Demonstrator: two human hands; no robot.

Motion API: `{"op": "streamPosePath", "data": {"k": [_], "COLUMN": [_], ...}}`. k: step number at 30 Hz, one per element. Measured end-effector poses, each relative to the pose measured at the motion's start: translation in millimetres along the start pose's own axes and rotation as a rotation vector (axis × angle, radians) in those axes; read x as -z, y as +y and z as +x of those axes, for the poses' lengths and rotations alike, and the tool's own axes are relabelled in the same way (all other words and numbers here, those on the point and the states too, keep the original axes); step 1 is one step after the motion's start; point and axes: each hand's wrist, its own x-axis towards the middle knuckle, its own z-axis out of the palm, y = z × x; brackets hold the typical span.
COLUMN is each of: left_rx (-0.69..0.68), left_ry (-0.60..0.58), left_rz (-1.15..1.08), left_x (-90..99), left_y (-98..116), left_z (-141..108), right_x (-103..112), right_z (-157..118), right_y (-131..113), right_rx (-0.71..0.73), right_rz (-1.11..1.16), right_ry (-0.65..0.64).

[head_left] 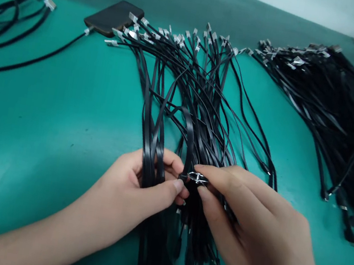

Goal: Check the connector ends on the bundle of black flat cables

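A large bundle of flat black cables [198,100] with silvery plugs lies down the middle of the green table. My left hand [151,186] is closed around several of these cables, and its thumb and fingertips pinch one cable near its dark end piece [183,177]. Close to the right of that end, the thumb and forefinger of my right hand [251,216] hold a small shiny metal piece [198,178]. The metal piece meets the cable end; how they join is too small to tell.
A dark phone-like device [114,17] lies at the back left with a cable [37,59] plugged into it. More black cables [11,12] are at the far left. A second big cable pile [342,105] covers the right side of the green table [46,129].
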Motion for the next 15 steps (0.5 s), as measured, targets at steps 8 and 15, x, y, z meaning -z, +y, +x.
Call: {"op": "streamPosePath", "data": {"k": [8, 15], "left_rx": [-0.015, 0.026], "left_ry": [-0.088, -0.071], "left_rz": [-0.024, -0.048], "left_x": [1.2, -0.4], "left_y": [0, -1], "left_z": [-2, -2], "right_x": [-1, 5], "right_z": [7, 14], "right_y": [-6, -9], "right_rx": [-0.093, -0.197], "right_rz": [0.217, 0.381], "right_ry": [-0.034, -0.092]}}
